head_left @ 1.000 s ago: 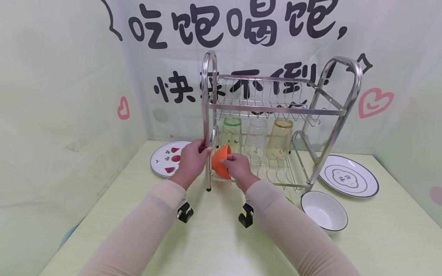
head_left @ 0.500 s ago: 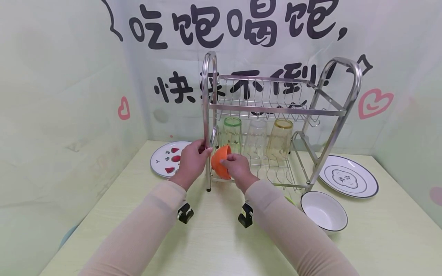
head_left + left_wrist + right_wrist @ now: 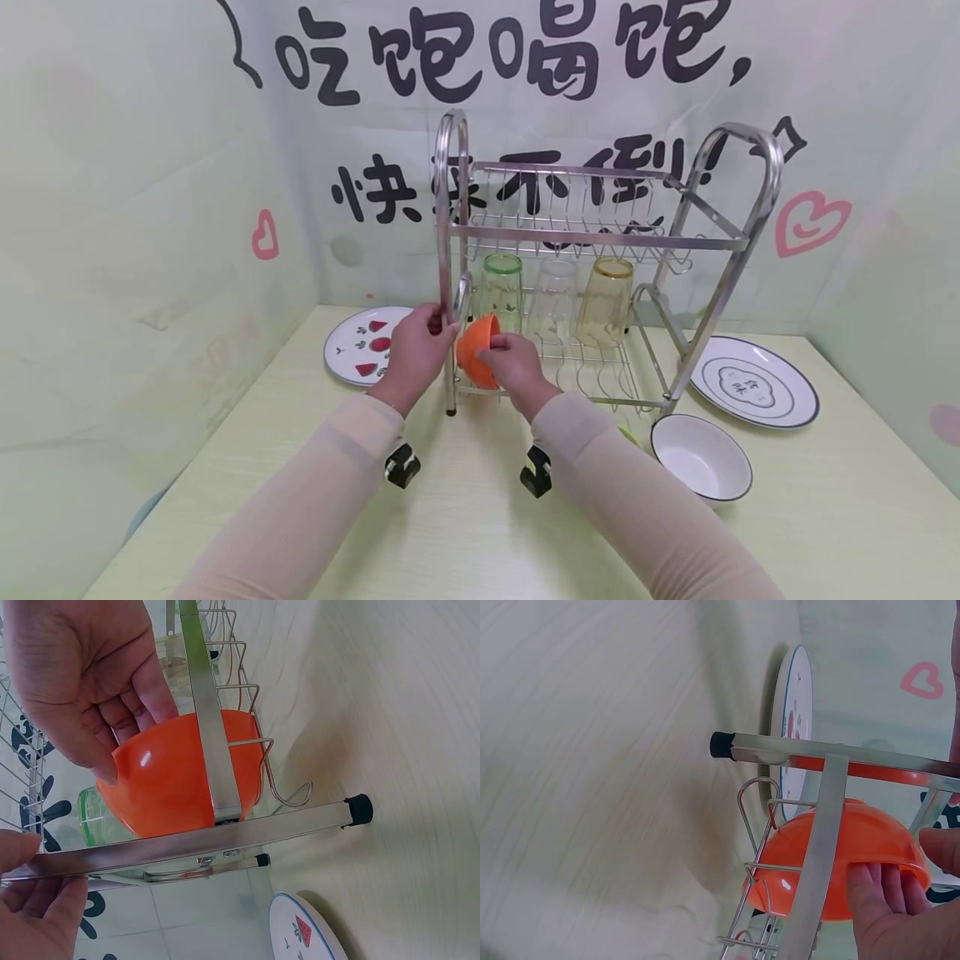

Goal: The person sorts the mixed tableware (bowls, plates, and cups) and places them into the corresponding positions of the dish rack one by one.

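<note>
An orange bowl (image 3: 474, 354) stands on its side at the left end of the lower tier of a metal dish rack (image 3: 592, 240). My right hand (image 3: 513, 363) pinches its rim, thumb outside and fingers inside, as the right wrist view shows. My left hand (image 3: 417, 350) grips the rack's left front post, fingers wrapped round it in the left wrist view. Behind the bowl, upside down on the same tier, are a green glass (image 3: 501, 292), a clear glass (image 3: 555, 300) and a yellow glass (image 3: 606, 302).
Left of the rack lies a plate with watermelon prints (image 3: 352, 350). On the right are a large white plate (image 3: 753, 382) and a white bowl (image 3: 701, 457) with a dark rim. Something bright green (image 3: 628, 435) shows partly beside the right sleeve. A printed backdrop stands behind the rack.
The head view has shifted very slightly. Both hands, the orange bowl and the rack keep the same places relative to each other.
</note>
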Action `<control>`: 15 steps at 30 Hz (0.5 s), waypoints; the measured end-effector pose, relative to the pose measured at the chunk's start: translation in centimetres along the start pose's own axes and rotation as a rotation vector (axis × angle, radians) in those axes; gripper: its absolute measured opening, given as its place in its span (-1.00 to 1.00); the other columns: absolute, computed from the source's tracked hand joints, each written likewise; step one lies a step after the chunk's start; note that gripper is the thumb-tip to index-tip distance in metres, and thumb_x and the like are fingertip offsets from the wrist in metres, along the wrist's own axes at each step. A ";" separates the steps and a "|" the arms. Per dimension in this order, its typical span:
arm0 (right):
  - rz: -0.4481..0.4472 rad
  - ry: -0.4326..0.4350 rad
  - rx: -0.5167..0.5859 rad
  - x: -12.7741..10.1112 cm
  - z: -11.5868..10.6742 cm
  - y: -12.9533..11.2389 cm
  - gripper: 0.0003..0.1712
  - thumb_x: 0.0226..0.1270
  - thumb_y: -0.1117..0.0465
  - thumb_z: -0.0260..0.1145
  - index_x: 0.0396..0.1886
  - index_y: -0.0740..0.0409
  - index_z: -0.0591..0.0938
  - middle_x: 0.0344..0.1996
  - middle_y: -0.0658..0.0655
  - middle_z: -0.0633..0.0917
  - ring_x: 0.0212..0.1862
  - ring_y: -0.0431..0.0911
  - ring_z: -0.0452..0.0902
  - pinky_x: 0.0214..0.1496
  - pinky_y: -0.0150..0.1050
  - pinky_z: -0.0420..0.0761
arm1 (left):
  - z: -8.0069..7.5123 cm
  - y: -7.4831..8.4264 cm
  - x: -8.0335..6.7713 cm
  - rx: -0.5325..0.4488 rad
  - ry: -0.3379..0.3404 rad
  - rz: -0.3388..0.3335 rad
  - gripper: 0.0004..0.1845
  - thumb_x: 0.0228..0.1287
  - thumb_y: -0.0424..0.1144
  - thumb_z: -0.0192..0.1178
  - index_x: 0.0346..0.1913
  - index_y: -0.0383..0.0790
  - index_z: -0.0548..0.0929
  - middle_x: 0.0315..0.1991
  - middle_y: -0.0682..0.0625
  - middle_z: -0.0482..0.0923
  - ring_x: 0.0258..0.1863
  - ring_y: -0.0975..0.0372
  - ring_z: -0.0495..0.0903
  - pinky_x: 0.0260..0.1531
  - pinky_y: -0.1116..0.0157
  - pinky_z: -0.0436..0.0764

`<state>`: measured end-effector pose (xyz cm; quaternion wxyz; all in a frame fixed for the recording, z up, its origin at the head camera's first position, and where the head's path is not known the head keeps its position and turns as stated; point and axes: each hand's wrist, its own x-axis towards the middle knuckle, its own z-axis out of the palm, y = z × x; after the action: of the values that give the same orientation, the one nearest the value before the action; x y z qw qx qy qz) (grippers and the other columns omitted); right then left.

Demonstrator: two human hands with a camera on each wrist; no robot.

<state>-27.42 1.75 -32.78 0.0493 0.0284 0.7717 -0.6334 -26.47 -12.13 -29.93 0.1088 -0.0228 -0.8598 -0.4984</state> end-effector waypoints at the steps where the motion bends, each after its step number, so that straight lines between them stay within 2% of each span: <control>1: -0.005 0.002 -0.007 0.0 -0.1 0.0 -0.62 0.33 0.31 0.25 0.12 0.34 0.53 0.01 0.27 0.61 0.07 0.11 0.55 0.14 -0.02 0.56 | 0.0 0.0 0.0 -0.001 0.000 -0.003 -0.64 0.38 -0.28 0.16 0.17 -0.36 0.49 -0.04 -0.22 0.58 -0.10 0.03 0.53 -0.01 0.13 0.61; 8: -0.019 0.024 -0.073 -0.9 -1.1 -0.7 -0.56 0.30 0.30 0.27 0.16 0.31 0.49 0.02 0.24 0.58 0.07 0.11 0.51 0.16 -0.04 0.54 | -0.1 -0.1 -0.2 -0.014 -0.001 -0.014 -0.62 0.36 -0.28 0.17 0.18 -0.35 0.48 0.02 -0.21 0.57 0.00 0.02 0.54 0.03 0.12 0.59; 15: -0.058 0.009 -0.150 -1.6 -2.4 -1.1 -0.47 0.30 0.28 0.26 0.24 0.31 0.41 0.15 0.26 0.52 0.17 0.13 0.44 0.20 -0.01 0.50 | -0.2 -0.4 -0.5 -0.005 0.005 -0.020 -0.59 0.35 -0.27 0.19 0.21 -0.32 0.46 0.08 -0.19 0.55 0.07 0.02 0.51 0.07 0.12 0.57</control>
<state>-26.09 3.94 -31.05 0.0294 0.0051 0.8177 -0.5749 -26.05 -12.46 -30.33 0.1057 -0.0133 -0.8584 -0.5018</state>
